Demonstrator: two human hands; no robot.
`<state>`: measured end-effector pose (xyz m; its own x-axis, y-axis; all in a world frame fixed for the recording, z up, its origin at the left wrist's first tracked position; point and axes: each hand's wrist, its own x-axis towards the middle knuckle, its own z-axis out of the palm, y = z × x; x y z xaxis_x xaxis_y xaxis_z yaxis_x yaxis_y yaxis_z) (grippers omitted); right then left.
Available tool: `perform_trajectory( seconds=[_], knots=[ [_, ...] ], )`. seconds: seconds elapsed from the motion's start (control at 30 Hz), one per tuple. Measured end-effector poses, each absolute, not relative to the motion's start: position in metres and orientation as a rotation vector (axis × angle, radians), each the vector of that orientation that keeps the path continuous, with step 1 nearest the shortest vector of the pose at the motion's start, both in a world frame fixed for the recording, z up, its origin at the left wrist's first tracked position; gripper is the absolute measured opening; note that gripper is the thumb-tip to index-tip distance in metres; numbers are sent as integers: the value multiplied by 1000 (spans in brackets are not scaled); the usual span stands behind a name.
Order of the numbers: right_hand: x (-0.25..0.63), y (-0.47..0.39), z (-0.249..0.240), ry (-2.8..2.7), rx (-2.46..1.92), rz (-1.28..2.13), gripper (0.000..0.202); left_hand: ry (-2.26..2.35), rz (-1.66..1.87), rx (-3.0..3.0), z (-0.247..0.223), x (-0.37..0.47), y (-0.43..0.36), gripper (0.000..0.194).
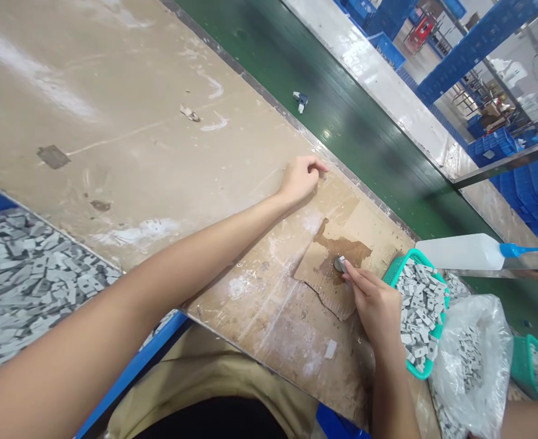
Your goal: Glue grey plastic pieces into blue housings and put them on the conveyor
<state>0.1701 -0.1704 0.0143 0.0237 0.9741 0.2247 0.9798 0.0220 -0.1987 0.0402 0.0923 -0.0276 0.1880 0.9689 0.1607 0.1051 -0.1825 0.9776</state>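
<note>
My right hand (376, 302) pinches a small grey piece (341, 263) between thumb and fingertips. It holds the piece at a dark round spot on a torn, wet-stained cardboard scrap (310, 268) lying on the worn tabletop. My left hand (300, 178) rests farther up, by the table edge along the green conveyor belt (369, 128). Its fingers are curled in, and whether anything is inside them is hidden. Right of my right hand stands a turquoise basket (441, 323) heaped with small grey parts.
A white squeeze bottle (461, 252) with a blue nozzle lies behind the basket. Beside it is a clear plastic bag (488, 341) of parts, with another person's arm (532, 419) close by. A dark-and-grey assembled piece (301, 100) sits on the belt. Grey parts (35, 280) fill a blue bin at left.
</note>
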Motion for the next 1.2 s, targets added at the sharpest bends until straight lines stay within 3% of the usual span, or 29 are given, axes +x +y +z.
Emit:
perform_trajectory(
  seconds=[0.43,1.2],
  knots=[
    [171,-171,13,-2016,-1964,-67,33,1078,1132,1505,-24,40,91,40],
    [170,-172,16,-1779,-1881,181,38,1146,1053,1529,-26,39,92,34]
  ],
)
